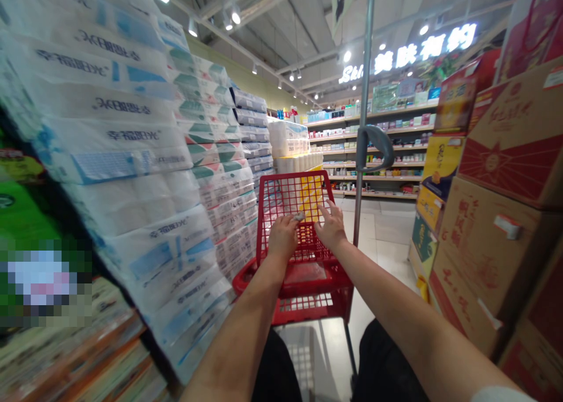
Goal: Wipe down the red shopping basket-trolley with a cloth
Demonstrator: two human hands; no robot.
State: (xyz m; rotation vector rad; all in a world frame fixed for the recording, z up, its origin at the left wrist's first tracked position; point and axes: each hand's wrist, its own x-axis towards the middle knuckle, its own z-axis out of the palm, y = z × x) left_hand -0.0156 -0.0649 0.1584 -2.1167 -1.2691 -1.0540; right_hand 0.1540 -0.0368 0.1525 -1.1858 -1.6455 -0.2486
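Note:
A red plastic shopping cart [264, 214] stands right in front of me, its gridded basket facing forward. My left hand [282, 237] is over the left part of the basket, fingers curled. At its fingertips is a small greyish thing [299, 216], too small to name. To the right, my right hand [332, 227] reaches over the basket with its fingers apart and nothing visible in them. A tall metal pole [357, 214] with a grey loop handle [387, 149] rises at the cart's right side. I cannot tell whether either hand touches the basket.
Tall stacks of wrapped tissue packs [149, 196] line the left side. Cardboard cartons [475, 243] are piled on the right. Shelves of small goods [373, 149] stand farther ahead, beyond a pale tiled floor [391, 232]. Boxes [109, 355] lie low at the left.

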